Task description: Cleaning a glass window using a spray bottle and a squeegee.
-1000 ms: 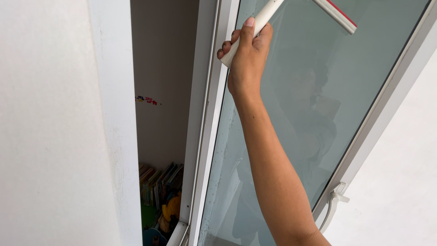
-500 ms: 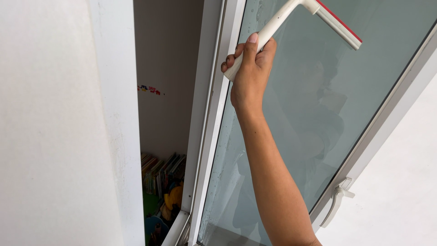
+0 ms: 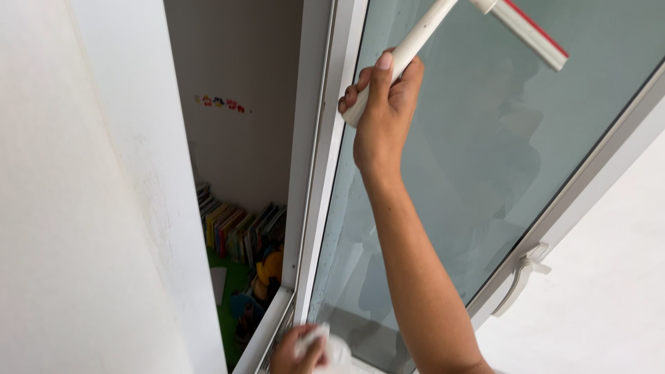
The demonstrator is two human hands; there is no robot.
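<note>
Head view: your right hand is wrapped around the white squeegee handle, its red-edged blade on the glass pane near the top edge. You're mid-wipe; next calls for steady pressure downward. Your left hand, at the bottom frame corner, seems to clutch a white cloth.

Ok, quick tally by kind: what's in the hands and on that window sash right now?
Squeegee, in the right hand: 1
White cloth, in the left hand: 1
Glass pane: 1
Window handle: 1
Total: 4
</note>
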